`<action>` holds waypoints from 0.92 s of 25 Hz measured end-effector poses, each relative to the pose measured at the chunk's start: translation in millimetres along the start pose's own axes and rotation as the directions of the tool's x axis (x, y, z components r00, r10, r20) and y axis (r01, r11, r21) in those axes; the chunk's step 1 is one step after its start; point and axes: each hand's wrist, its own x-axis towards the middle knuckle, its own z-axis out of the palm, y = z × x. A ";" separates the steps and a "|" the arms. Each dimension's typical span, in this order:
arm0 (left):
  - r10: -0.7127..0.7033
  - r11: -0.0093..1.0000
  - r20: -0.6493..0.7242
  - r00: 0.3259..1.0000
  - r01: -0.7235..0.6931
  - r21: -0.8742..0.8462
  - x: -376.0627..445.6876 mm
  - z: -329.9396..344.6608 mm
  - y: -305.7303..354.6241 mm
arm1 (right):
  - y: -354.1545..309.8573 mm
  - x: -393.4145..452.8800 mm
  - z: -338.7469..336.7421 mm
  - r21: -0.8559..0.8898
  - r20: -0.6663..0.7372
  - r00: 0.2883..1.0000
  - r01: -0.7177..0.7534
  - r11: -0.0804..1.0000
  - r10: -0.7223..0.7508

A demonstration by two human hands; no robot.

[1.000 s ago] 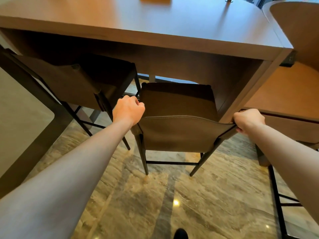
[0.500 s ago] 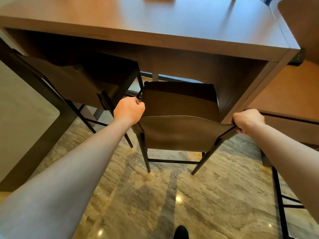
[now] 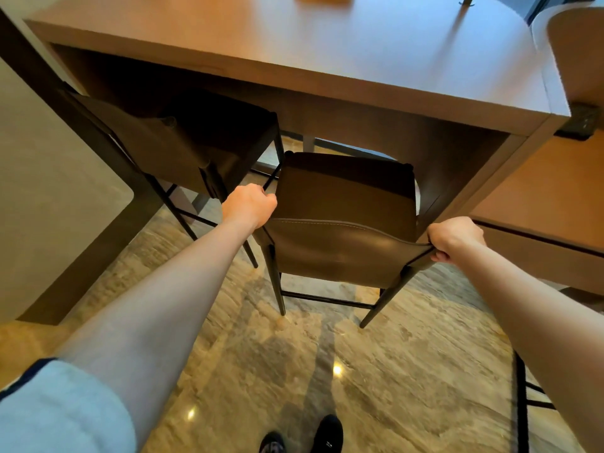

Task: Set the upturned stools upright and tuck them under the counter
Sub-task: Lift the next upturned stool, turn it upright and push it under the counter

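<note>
left hand (image 3: 250, 204) closed on stool (image 3: 343, 223) back's left corner | right hand (image 3: 454, 238) closed on right corner | stool upright, seat under bench (image 3: 359, 53) | second stool (image 3: 183, 142) left of it, under bench

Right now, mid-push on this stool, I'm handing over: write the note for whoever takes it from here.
Left hand: shut on the left end of the stool's low backrest.
Right hand: shut on the right end of that backrest.
Held stool: upright, all visible legs on the floor, seat partly under the counter, backrest outside its edge.
Second stool: upright to the left, seat under the counter.
Done: both stools in view are upright.
Left: push the held stool in, then let go. Black frame at the right edge: unclear what it is, check it.
</note>
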 end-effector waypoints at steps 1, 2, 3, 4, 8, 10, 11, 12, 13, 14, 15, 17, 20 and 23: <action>-0.027 0.999 0.077 0.997 0.023 0.048 1.4 -2.6 2.1 | 0.1 0.9 -0.3 -0.015 0.008 1.000 -0.002 1.000 0.002; -0.047 0.994 0.157 0.986 0.031 0.101 3.8 -5.3 3.8 | -0.6 2.3 -0.4 -0.040 0.022 1.000 0.001 0.999 0.000; -0.060 0.989 0.233 0.971 0.026 0.146 5.9 -7.2 4.9 | -1.9 3.9 -1.0 -0.078 0.054 0.999 0.003 0.997 0.001; -0.072 0.985 0.304 0.950 0.019 0.172 8.2 -10.1 6.2 | -3.9 6.0 -2.5 -0.119 0.104 0.994 0.000 0.993 0.012; -0.195 0.981 0.637 0.746 0.161 0.112 23.0 -23.6 5.8 | -14.0 17.6 -10.3 -0.260 0.383 0.920 0.015 0.966 0.089; -0.267 0.954 0.750 0.606 0.274 0.118 34.3 -30.5 4.8 | -17.4 19.8 -14.3 -0.281 0.441 0.890 0.019 0.960 0.112; -0.287 0.942 0.785 0.549 0.310 0.128 39.6 -31.5 4.9 | -18.4 21.6 -16.5 -0.292 0.460 0.879 0.015 0.956 0.127; -0.300 0.932 0.810 0.504 0.334 0.138 44.7 -31.7 4.8 | -19.3 22.9 -17.7 -0.306 0.474 0.869 0.007 0.952 0.146; -0.303 0.929 0.830 0.468 0.338 0.148 49.3 -30.5 4.7 | -20.5 23.8 -18.7 -0.320 0.483 0.860 0.001 0.948 0.162; -0.300 0.931 0.848 0.438 0.329 0.160 52.7 -28.6 4.8 | -21.8 25.3 -18.9 -0.331 0.492 0.853 -0.003 0.944 0.176; -0.297 0.931 0.863 0.408 0.324 0.167 56.1 -26.8 5.3 | -23.4 28.0 -18.7 -0.339 0.504 0.843 -0.009 0.941 0.190; -0.309 0.916 0.875 0.372 0.365 0.168 62.5 -22.9 4.8 | -25.4 33.6 -19.4 -0.348 0.529 0.818 -0.036 0.937 0.228; -0.328 0.862 0.891 0.313 0.485 0.147 69.1 -15.8 -1.8 | -24.2 45.0 -19.9 -0.274 0.582 0.762 -0.145 0.951 0.284; -0.332 0.768 0.909 0.251 0.632 0.105 76.0 0.8 -14.6 | -20.0 61.4 -13.6 -0.168 0.645 0.689 -0.294 0.941 0.330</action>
